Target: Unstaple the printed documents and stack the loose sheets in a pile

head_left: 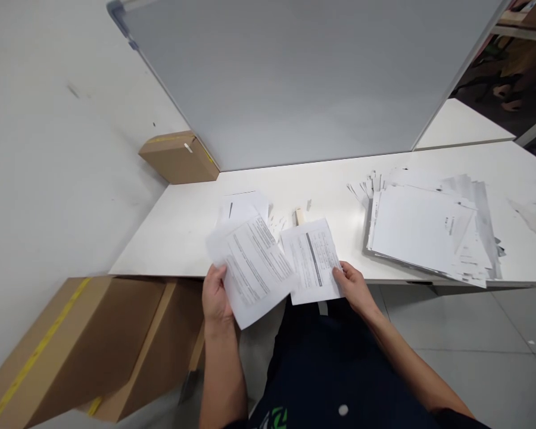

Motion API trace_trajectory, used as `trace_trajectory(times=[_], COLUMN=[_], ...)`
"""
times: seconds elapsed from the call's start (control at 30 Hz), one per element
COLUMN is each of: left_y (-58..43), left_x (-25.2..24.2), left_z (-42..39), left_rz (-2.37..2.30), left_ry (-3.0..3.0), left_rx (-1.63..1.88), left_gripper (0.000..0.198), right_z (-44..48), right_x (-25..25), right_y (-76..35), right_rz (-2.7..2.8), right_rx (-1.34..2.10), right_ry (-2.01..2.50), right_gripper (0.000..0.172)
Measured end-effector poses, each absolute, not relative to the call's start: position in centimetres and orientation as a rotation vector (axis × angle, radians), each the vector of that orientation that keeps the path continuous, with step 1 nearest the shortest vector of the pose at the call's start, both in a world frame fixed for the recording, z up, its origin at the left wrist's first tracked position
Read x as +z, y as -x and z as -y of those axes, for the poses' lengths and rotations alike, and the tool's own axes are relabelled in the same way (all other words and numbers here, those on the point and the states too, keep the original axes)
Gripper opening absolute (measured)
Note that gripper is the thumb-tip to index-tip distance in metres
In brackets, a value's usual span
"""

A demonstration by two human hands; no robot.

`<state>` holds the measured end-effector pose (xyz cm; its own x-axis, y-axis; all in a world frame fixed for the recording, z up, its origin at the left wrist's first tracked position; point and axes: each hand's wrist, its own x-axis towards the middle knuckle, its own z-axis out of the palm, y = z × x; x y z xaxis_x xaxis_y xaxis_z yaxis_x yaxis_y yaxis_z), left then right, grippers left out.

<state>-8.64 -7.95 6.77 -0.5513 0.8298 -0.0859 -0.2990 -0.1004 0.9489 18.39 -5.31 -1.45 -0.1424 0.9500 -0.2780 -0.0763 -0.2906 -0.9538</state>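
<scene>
My left hand (215, 296) grips a printed sheet of paper (254, 268) by its lower left edge, holding it tilted over the table's front edge. My right hand (354, 287) pinches a second printed sheet (311, 257) at its right edge; that sheet carries a dark vertical bar. The two sheets overlap slightly in the middle. Behind the left sheet lie more white papers (243, 205) flat on the white table (178, 232). A small wooden piece (299, 215) and paper scraps (277, 223) rest just beyond the held sheets.
A thick, messy pile of papers (429, 229) lies on the table's right part. A large whiteboard (304, 77) leans against the table's far edge. A cardboard box (178, 158) sits at the back left; bigger cardboard boxes (84, 345) stand on the floor left of me.
</scene>
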Motion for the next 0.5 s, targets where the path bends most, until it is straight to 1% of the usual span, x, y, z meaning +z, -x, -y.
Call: trace_trajectory(times=[0.1,0.2,0.33,0.4,0.5], left_y=[7.1,5.3,4.3,4.2,4.3], left_x=[4.9,2.5,0.7,0.7,1.2], left_z=[7.4,6.7,6.2,6.1,6.3], left_rz=[-1.351,-1.514,-1.682,-1.722,-1.788], left_ry=[-0.629,-0.753,-0.910,-0.973,-1.057], left_rx=[1.559,1.326,1.234,1.179,1.122], left_gripper=[0.027,0.026,0.027,0.028,0.028], right_z=[5.5,5.5,5.5,5.4,5.4], right_x=[-1.1,-0.8,-0.3,-0.1,0.2], right_y=[-17.8,-17.2,-17.2,-17.2,-17.2], right_rz=[1.019,0.994,1.081,1.171,1.290], right_rx=[1.670,1.709,1.667,1.635,1.607], right_ry=[1.208,1.224,1.262,1.283,1.292], right_gripper=[0.036,0.033,0.034,0.032,0.034])
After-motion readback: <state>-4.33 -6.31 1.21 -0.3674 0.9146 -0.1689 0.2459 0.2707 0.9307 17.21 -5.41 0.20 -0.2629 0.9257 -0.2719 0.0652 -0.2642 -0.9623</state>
